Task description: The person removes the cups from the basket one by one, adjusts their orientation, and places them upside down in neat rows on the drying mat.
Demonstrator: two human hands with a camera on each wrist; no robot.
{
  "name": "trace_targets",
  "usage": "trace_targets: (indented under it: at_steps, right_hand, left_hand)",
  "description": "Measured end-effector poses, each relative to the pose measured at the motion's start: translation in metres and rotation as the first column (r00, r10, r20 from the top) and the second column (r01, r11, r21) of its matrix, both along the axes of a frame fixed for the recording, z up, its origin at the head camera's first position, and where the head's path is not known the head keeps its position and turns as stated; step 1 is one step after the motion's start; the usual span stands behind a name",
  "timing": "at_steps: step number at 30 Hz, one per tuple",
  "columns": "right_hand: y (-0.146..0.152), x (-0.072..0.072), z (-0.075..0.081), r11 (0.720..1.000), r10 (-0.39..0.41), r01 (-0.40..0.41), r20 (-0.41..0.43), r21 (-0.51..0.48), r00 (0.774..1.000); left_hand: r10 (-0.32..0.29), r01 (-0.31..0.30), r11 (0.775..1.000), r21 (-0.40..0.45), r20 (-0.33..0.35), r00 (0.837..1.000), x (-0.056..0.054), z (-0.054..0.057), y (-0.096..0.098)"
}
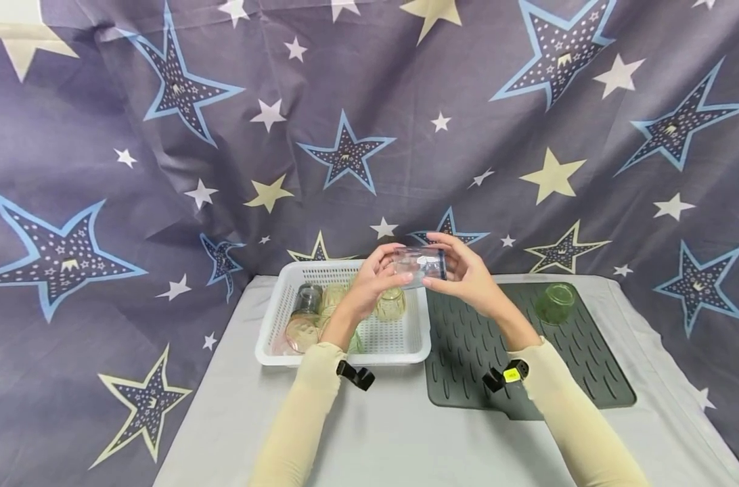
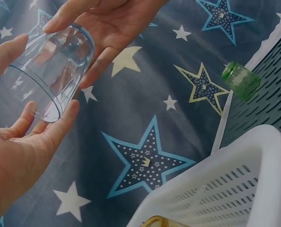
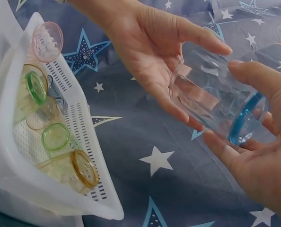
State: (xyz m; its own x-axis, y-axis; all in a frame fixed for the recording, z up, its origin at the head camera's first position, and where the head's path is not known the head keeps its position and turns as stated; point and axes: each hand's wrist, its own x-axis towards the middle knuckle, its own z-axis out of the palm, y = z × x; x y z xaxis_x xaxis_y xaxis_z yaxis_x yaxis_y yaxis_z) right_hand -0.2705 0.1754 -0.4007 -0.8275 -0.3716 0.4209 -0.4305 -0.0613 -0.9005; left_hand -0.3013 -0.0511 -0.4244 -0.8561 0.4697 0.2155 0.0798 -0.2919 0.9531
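Observation:
A clear, blue-tinted drinking glass (image 1: 418,262) lies sideways in the air between both hands, above the right side of the basket. My left hand (image 1: 369,281) holds its rim end, thumb on one side and fingers on the other. My right hand (image 1: 469,276) grips the opposite end, where the thick base looks bright blue in the right wrist view. In the left wrist view the wide mouth of the glass (image 2: 50,71) faces the left palm. Fingers of both hands curve around the glass's ends, leaving its middle bare.
Below the left forearm, a white perforated basket (image 1: 419,352) contains several tinted glasses, including a yellow one (image 1: 391,304) and a dark one (image 1: 308,297). On the right, a dark ridged drying mat (image 1: 467,379) bears a green glass (image 1: 555,304). A star-patterned curtain (image 1: 406,155) hangs behind the table.

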Motion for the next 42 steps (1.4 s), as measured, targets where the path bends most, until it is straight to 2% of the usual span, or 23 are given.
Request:
trace_targets:
  at_steps: [10, 16, 26, 36, 42]
  right_hand:
    - [-0.004, 0.003, -0.018, 0.999, 0.018, -0.018, 0.006, -0.047, 1.0]
    - [-0.003, 0.007, -0.028, 1.0, 0.014, -0.013, 0.044, -0.024, 0.999]
    - [-0.006, 0.01, -0.033, 1.0, -0.001, 0.001, 0.069, 0.005, 0.998]
    - [-0.004, 0.009, -0.042, 0.999, -0.043, 0.042, 0.048, 0.027, 0.998]
    - [-0.004, 0.009, -0.043, 0.998, -0.055, 0.054, 0.085, 0.013, 0.995]
  left_hand:
    - [0.02, -0.02, 1.0, -0.006, 0.04, 0.999, 0.007, -0.018, 0.001]
    - [0.043, -0.042, 0.999, -0.011, 0.085, 0.995, 0.011, -0.027, 0.002]
    - [0.054, -0.052, 0.998, -0.029, 0.074, 0.996, 0.015, -0.034, -0.001]
    - [0.03, -0.022, 0.997, -0.079, 0.105, 0.994, 0.017, -0.042, -0.004]
    - [0.002, 0.01, 0.996, -0.094, 0.124, 0.992, 0.017, -0.046, -0.006]
